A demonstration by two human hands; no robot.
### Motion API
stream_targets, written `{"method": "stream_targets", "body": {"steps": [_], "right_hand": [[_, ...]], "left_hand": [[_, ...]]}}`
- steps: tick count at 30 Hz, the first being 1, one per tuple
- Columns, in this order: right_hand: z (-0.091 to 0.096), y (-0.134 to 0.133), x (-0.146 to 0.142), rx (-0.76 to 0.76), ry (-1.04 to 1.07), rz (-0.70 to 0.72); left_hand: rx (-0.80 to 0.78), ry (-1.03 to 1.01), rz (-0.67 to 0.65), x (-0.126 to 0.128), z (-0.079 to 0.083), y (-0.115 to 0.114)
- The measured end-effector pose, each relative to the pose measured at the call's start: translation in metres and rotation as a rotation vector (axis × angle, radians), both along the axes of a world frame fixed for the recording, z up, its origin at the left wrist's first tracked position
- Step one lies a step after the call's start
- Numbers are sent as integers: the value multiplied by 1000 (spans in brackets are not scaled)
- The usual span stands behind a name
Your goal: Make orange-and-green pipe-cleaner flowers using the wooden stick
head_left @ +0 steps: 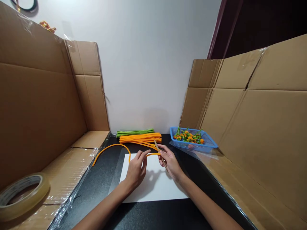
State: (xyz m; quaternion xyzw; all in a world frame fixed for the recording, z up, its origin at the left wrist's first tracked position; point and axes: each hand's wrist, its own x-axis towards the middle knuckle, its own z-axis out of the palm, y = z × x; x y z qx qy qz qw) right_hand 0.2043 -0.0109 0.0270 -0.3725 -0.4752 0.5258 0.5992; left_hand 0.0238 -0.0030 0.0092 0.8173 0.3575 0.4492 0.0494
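Observation:
An orange pipe cleaner [110, 146] runs in a loose arc from the left of the black table to my left hand [137, 168], whose fingers are closed on it. Its other end reaches a thin wooden stick [156, 146], held at a slant by my right hand [169, 161]. The pipe cleaner touches the stick near my right fingertips; whether it is wound around it I cannot tell. Both hands are above a white sheet [155, 188]. Just behind them lies a bundle of orange pipe cleaners [141, 138], with green pipe cleaners [134, 132] farther back.
A blue basket [211, 140] at the back right holds several small orange and green pieces [188, 136]. A roll of clear tape [43, 188] lies at the left on cardboard. Cardboard walls [35, 95] stand on both sides, and a pale wall [148, 64] is behind the table.

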Motion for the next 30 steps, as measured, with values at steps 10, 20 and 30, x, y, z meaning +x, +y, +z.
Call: {"method": "stream_targets", "body": {"steps": [10,20,30], "right_hand": [[-5,-6,-10,73,-120,35],[-4,-10,-6,155,-349,49],[-5,-13,-8,153,-385,10]], "left_hand": [[-80,-64,-4,0,2,-2],[-103,34,-92,4,-1,-7],[-16,90,-35,4,-2,-9]]}}
